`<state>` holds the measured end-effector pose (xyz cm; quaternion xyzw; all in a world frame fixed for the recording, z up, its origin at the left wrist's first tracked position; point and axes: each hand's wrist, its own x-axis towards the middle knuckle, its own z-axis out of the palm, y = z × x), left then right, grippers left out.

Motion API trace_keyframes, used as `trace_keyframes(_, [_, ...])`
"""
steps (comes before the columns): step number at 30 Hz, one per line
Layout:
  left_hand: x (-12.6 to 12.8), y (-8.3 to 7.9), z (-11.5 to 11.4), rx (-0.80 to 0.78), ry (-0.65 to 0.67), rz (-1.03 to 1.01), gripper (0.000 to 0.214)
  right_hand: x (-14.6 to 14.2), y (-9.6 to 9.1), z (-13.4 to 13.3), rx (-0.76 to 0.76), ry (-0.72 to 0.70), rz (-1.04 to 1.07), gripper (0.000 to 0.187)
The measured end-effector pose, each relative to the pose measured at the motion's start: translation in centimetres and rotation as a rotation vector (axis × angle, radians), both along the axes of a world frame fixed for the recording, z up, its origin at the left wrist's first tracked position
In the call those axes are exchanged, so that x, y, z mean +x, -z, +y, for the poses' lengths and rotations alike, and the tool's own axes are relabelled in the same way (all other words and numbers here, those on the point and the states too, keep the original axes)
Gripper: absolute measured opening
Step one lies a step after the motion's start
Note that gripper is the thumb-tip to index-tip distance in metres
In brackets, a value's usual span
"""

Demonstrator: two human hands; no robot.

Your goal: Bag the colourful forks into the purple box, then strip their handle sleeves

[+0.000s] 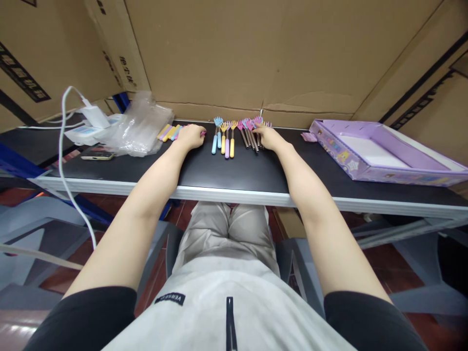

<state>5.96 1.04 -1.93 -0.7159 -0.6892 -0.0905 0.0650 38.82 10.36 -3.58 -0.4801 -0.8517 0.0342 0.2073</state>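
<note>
A row of small colourful back-scratcher tools with blue, yellow and purple handles lies on the black table near the back edge. A second bunch with pink heads and metal shafts lies just to the right of it. My right hand rests on that bunch, fingers curled over the shafts. My left hand lies on the table left of the row, its fingers closed on a pink piece. Several yellow, purple and blue handles lie behind it.
A crumpled clear plastic bag and a white charger with a dangling cable sit at the left, and a phone lies there too. An open purple box lies at the right. Cardboard walls stand behind the table.
</note>
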Motion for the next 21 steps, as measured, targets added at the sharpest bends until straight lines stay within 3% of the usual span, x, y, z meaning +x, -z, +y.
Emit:
trace_keyframes(6, [0.0,-0.1,-0.1,0.000,0.002,0.004,0.057,-0.1,-1.6,-2.6,0.017,0.082,-0.024,0.063])
trace_keyframes(10, [0.0,0.0,0.0,-0.001,0.001,-0.007,0.058,0.1,-3.3,-4.2,-0.124,0.074,-0.078,0.048])
trace_keyframes(12, [0.0,0.0,0.1,0.000,0.004,-0.019,0.059,0.5,-3.9,-4.6,-0.234,0.039,-0.128,0.060])
trace_keyframes(14, [-0.1,0.1,0.2,0.005,0.002,-0.025,0.058,0.9,-4.4,-4.8,-0.314,0.009,-0.174,0.085])
trace_keyframes(17, [-0.2,0.2,0.3,0.008,0.001,-0.021,0.058,1.1,-4.6,-5.1,-0.345,-0.033,-0.228,0.114])
trace_keyframes(21, [-0.1,0.0,0.1,-0.004,0.002,-0.028,0.059,0.5,-4.5,-5.6,-0.345,-0.005,-0.230,0.106])
